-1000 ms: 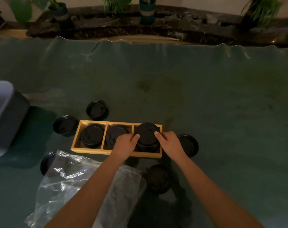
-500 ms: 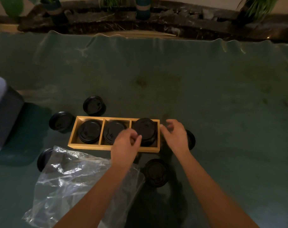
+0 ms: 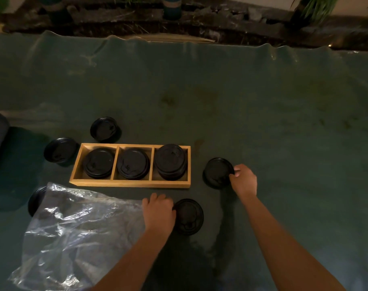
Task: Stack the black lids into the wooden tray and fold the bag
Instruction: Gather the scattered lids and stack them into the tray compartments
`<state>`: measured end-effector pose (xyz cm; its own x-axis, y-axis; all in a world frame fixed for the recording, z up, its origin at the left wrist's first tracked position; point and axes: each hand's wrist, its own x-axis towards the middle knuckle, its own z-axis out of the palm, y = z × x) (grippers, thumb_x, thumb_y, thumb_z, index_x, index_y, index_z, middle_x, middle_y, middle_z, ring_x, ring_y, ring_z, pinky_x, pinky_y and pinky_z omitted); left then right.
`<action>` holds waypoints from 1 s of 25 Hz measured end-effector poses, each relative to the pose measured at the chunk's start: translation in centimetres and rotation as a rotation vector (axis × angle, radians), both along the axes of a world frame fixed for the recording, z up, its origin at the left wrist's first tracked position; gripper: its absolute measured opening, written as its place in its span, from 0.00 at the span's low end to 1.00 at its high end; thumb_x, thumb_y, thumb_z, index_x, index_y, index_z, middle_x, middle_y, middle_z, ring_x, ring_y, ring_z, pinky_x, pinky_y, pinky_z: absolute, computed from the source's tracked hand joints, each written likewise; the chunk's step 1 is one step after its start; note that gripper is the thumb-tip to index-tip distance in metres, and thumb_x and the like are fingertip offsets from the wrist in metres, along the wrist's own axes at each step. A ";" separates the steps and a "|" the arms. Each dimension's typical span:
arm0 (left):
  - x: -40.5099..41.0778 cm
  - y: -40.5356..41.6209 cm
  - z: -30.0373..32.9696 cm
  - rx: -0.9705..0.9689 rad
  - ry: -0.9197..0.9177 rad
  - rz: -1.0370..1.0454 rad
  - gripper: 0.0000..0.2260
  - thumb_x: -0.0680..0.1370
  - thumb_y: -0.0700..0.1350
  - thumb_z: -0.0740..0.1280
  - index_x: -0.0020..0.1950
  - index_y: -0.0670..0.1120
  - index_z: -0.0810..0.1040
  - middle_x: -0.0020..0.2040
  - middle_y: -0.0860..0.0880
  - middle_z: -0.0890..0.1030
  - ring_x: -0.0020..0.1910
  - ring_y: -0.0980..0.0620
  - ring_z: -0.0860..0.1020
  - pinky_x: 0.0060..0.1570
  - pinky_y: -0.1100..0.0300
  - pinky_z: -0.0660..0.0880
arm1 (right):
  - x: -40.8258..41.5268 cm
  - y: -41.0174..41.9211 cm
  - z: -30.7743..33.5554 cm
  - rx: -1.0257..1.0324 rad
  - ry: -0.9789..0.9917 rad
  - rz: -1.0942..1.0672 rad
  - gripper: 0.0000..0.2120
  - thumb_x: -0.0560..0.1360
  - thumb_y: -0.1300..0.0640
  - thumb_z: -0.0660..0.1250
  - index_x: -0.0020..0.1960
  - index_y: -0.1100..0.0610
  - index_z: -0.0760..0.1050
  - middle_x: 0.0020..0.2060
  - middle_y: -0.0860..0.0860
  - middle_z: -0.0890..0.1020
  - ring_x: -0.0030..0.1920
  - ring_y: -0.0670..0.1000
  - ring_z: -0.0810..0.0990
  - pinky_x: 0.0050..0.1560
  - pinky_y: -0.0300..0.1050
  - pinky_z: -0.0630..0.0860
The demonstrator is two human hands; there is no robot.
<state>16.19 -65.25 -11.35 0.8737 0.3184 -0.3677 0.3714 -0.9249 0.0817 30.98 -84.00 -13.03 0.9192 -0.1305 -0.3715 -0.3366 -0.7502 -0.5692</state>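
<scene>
- Right hand (image 3: 244, 181) grips the right edge of a loose black lid (image 3: 218, 172) lying on the green cloth (image 3: 262, 112), fingers curled over its rim.
- Left hand (image 3: 159, 213) rests knuckles-up against the left edge of a second loose lid (image 3: 189, 216); whether its curled fingers hold the rim cannot be told.
- Wooden tray (image 3: 128, 183) lies between and beyond both hands, with three compartments, each holding stacked black lids; the right stack (image 3: 170, 161) stands tallest.
- Clear plastic bag (image 3: 73, 234) lies crumpled, unfolded, left of the left hand, partly covering another lid (image 3: 36, 199).
- Two further lids (image 3: 104, 129) (image 3: 60, 149) sit beyond the tray's left end.
</scene>
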 end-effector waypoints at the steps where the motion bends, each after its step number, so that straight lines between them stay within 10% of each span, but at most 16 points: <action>1: 0.1 -0.2 0.3 -0.064 -0.014 0.057 0.06 0.74 0.49 0.64 0.47 0.51 0.78 0.50 0.51 0.79 0.54 0.50 0.72 0.53 0.54 0.65 | -0.1 -0.2 0.3 0.039 -0.002 -0.040 0.10 0.71 0.65 0.65 0.51 0.62 0.77 0.46 0.61 0.83 0.48 0.62 0.81 0.50 0.49 0.77; 8: 2.4 0.6 5.6 -1.132 -0.047 0.731 0.05 0.74 0.41 0.69 0.39 0.44 0.75 0.43 0.44 0.79 0.42 0.51 0.79 0.41 0.61 0.76 | -1.6 -1.3 8.5 0.567 -0.148 -0.125 0.04 0.72 0.64 0.69 0.40 0.58 0.78 0.32 0.54 0.80 0.25 0.43 0.79 0.26 0.33 0.77; 19: -1.2 4.4 10.8 -1.665 -0.319 0.826 0.12 0.74 0.48 0.65 0.55 0.45 0.73 0.53 0.43 0.82 0.47 0.48 0.83 0.37 0.56 0.81 | -6.3 6.6 11.8 0.283 -0.109 0.330 0.14 0.68 0.60 0.71 0.30 0.49 0.69 0.31 0.48 0.79 0.39 0.54 0.81 0.40 0.45 0.77; 22: -3.2 6.5 11.4 -1.654 -0.391 0.780 0.15 0.73 0.44 0.66 0.60 0.52 0.73 0.57 0.43 0.80 0.51 0.47 0.82 0.39 0.54 0.81 | -7.9 10.5 12.7 0.269 -0.172 0.461 0.16 0.67 0.64 0.69 0.38 0.44 0.69 0.33 0.42 0.78 0.35 0.41 0.78 0.36 0.33 0.73; 25: -5.7 10.1 11.6 -1.716 -0.474 0.804 0.14 0.78 0.42 0.60 0.60 0.57 0.74 0.58 0.45 0.79 0.50 0.48 0.82 0.39 0.53 0.81 | -9.6 15.0 13.8 0.258 -0.238 0.606 0.16 0.68 0.67 0.67 0.50 0.49 0.76 0.41 0.46 0.82 0.42 0.48 0.81 0.49 0.45 0.78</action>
